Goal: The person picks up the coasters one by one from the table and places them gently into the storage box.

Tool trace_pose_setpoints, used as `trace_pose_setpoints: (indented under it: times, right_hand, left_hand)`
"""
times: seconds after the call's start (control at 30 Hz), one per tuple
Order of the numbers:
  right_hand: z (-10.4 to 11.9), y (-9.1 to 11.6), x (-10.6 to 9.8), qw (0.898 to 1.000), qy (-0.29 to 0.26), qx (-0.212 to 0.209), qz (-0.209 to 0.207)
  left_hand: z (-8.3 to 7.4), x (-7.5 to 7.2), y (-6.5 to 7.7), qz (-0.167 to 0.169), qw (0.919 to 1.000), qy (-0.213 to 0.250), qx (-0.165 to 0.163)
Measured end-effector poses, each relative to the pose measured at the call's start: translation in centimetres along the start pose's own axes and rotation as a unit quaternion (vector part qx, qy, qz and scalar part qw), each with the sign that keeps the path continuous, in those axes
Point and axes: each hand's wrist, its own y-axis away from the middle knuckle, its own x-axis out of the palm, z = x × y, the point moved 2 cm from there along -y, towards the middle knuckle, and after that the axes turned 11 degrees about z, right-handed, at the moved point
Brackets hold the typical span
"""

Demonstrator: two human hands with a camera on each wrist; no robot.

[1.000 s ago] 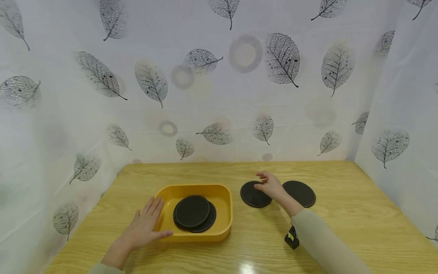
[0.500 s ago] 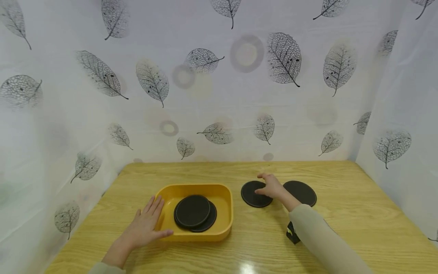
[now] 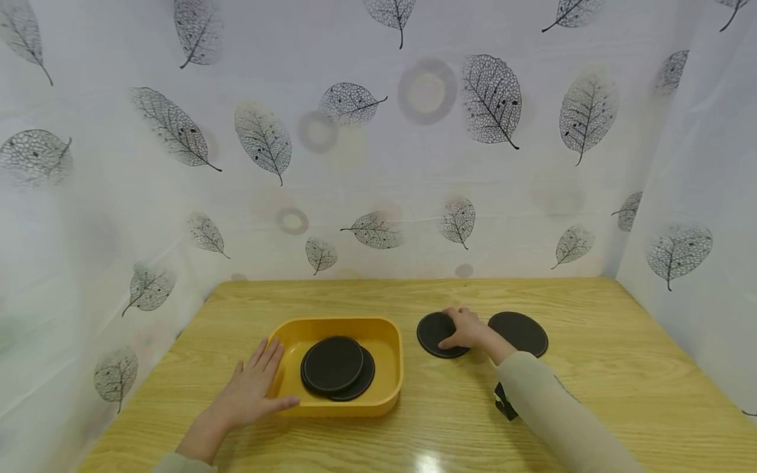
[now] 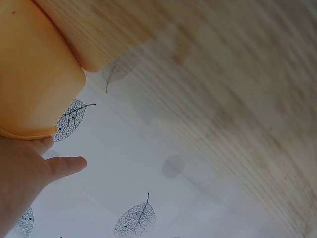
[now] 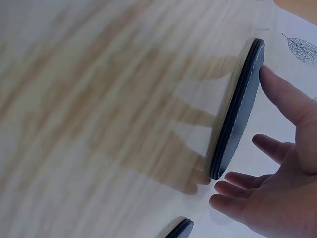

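Note:
My left hand [image 3: 251, 387] lies with straight, spread fingers along the left side of a yellow plastic tub [image 3: 393, 368], its thumb at the front rim. Inside the tub, one round black coaster [image 3: 332, 363] overlaps others below it. My right hand [image 3: 467, 328] is over the left of two black discs on the table, the stitched coaster [image 3: 434, 334]. In the right wrist view that coaster's edge [image 5: 237, 109] looks layered, like a small stack; the thumb [image 5: 285, 94] is at one side and the other fingers are spread near the opposite edge, not closed on it.
Another black coaster [image 3: 520, 334] lies to the right, partly behind the right wrist. A small black item [image 3: 504, 402] shows beside the right sleeve. The wooden table [image 3: 331, 299] ends at a white leaf-patterned curtain [image 3: 378, 164] at the back and sides.
My right hand has lowered toward the left coaster on the table, its fingers coming down over it. The left hand and the tub stay in place.

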Motion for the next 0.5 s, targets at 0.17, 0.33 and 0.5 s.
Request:
trace_pose_setpoints:
  times: [0.17, 0.33, 0.5]
  right_hand:
    - [0.04, -0.07, 0.14, 1.000, 0.007, 0.010, 0.017]
    - [0.07, -0.03, 0.19, 0.999, 0.016, 0.017, 0.022]
    - [0.09, 0.12, 0.15, 0.999, 0.017, 0.023, 0.019]
  left_hand:
    - [-0.04, -0.04, 0.00, 0.003, 1.0000, 0.001, 0.000]
    - [-0.15, -0.10, 0.02, 0.005, 1.0000, 0.004, -0.002]
    - [-0.13, -0.05, -0.02, 0.004, 1.0000, 0.001, -0.002]
